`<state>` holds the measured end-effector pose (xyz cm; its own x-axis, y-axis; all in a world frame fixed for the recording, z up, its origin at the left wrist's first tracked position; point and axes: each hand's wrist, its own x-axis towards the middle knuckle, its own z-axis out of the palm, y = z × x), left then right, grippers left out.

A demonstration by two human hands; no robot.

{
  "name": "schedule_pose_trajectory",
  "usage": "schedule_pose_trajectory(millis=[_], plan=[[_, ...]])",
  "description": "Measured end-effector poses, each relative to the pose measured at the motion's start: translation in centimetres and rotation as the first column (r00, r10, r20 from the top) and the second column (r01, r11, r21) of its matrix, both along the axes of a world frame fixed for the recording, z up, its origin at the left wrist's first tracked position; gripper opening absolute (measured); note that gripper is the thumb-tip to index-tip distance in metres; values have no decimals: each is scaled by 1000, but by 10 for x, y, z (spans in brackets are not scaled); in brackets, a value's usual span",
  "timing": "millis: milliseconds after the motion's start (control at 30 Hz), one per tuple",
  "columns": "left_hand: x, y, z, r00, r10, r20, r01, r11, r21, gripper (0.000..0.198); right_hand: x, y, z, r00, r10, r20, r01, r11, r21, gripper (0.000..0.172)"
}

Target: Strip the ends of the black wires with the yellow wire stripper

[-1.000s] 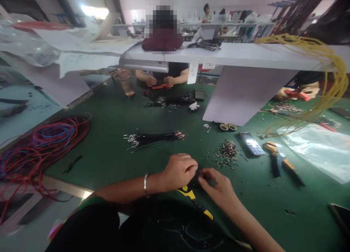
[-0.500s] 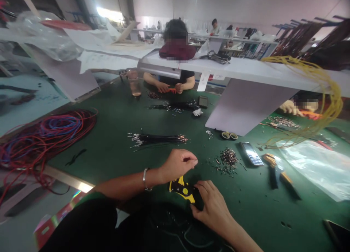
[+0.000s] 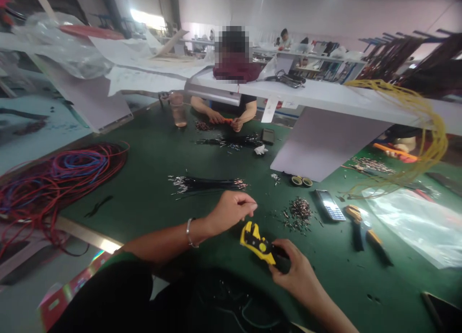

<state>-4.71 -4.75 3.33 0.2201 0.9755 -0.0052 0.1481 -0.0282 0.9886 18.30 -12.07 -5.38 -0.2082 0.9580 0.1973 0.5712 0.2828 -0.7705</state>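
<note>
My right hand grips the black end of a yellow-and-black wire stripper, whose jaws tilt up and to the left. Just above it, my left hand is pinched at the fingertips, and anything held there is too thin to make out. A silver bangle circles my left wrist. Beyond my hands lie a bundle of black wires with bare metal ends and a heap of small metal terminals on the green work mat.
To the right lie a mobile phone and orange-handled pliers. A coil of red and blue wire sits at the left. A co-worker's hands work across the mat beneath a white shelf.
The wire stripper has risen from my lap edge and turned in my right hand. My hands have moved apart, and the view has swung slightly.
</note>
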Motion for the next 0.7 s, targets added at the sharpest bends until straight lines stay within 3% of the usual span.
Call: schedule_pose_trajectory(millis=[100, 233, 367, 433, 567, 700], plan=[[-2, 6, 3, 990, 43, 134, -30, 995, -98, 16, 10, 7, 21, 919, -101, -382, -51, 928, -370, 32], [0, 11, 12, 975, 57, 214, -16, 982, -188, 18, 12, 14, 44, 648, -146, -748, -216, 906, -364, 45], [2, 12, 16, 974, 50, 219, -9, 983, -184, 16, 5, 20, 48, 462, -137, -876, -341, 885, -318, 48], [2, 14, 16, 979, 39, 202, -4, 985, -170, 14, 2, 22, 47, 436, -102, -894, -411, 861, -298, 51], [2, 18, 16, 988, 26, 155, -9, 994, -112, 15, -6, 25, 45, 478, -30, -878, -541, 777, -322, 54], [5, 18, 16, 989, -23, 147, 36, 996, -87, 14, -12, 29, 41, 476, -11, -879, -597, 729, -333, 53]])
